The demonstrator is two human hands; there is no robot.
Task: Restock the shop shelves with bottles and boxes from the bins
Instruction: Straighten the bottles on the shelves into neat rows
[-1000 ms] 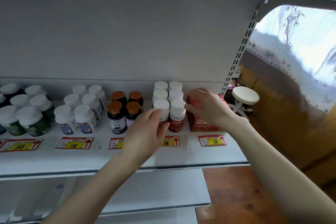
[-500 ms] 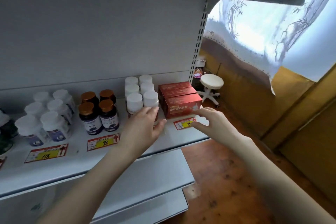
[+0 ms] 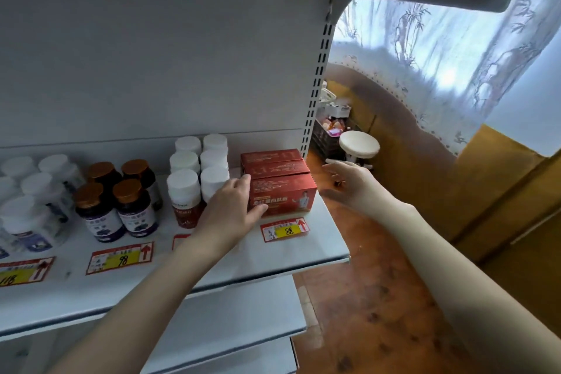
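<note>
Three red boxes (image 3: 280,179) stand in a row, front to back, at the right end of the white shelf (image 3: 321,240). My left hand (image 3: 230,206) rests with straight fingers against the left front corner of the front red box, and partly hides a red-labelled white-capped bottle (image 3: 185,194). Blurred and with spread fingers, my right hand (image 3: 349,184) hovers just right of the boxes, past the shelf's end, holding nothing. White-capped bottles (image 3: 200,158) stand in two rows left of the boxes.
Brown-capped dark bottles (image 3: 118,200) and more white-capped bottles (image 3: 33,191) fill the shelf to the left. Price tags (image 3: 285,229) lie along the front. Lower shelves (image 3: 230,322) jut out below. A white stool (image 3: 358,146) and a dark crate (image 3: 326,136) stand on the floor beyond.
My right hand let go of the red box and drew back to the right, off the shelf's end. My left hand slid from the white-capped bottles to the front box's corner.
</note>
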